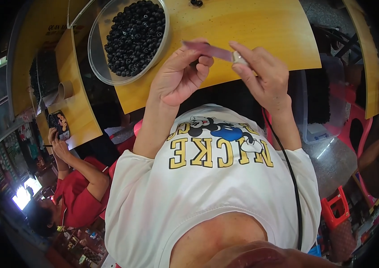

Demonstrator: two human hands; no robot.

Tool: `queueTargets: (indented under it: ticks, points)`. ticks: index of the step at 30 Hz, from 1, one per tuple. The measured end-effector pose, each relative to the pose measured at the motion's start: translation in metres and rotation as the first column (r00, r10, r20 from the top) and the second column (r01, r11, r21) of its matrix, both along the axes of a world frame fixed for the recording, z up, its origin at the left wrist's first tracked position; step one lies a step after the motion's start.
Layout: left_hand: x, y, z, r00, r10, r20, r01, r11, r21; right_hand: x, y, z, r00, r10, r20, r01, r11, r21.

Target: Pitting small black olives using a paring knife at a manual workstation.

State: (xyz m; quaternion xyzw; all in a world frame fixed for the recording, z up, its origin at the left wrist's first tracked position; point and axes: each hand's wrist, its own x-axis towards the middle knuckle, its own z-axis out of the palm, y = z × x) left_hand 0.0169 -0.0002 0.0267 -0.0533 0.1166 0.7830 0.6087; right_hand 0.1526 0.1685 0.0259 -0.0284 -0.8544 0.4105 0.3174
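My right hand [263,73] is closed around the white handle [239,59] of a knife-like tool. Its thin flat blade [218,52] points left and slightly up, above the yellow table. The far end of the blade lies across the fingertips of my left hand [183,71]. That hand is closed in a pinch, its fingers curled. Something dark shows at its fingertips, too small and covered to name. Left of my hands, a round clear plastic tub [166,42] holds many small black ring-shaped parts [136,38].
The yellow table [252,22] ends just in front of my body. A few black parts [196,2] lie at its far side. A clear bin [303,102] with black contents stands at right. Down my right side runs a black cable [293,174]. A person in red [82,192] sits left, holding a phone [59,124].
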Motion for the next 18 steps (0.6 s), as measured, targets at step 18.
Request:
queueTargets:
  ticks: [18]
  points:
    - [-0.0019,-0.0035,-0.0097,0.925,0.080,-0.371,-0.135,0.983,-0.125,-0.0051,-0.0053,-0.0090,0.998,-0.021,-0.066,0.040,0.951,0.305]
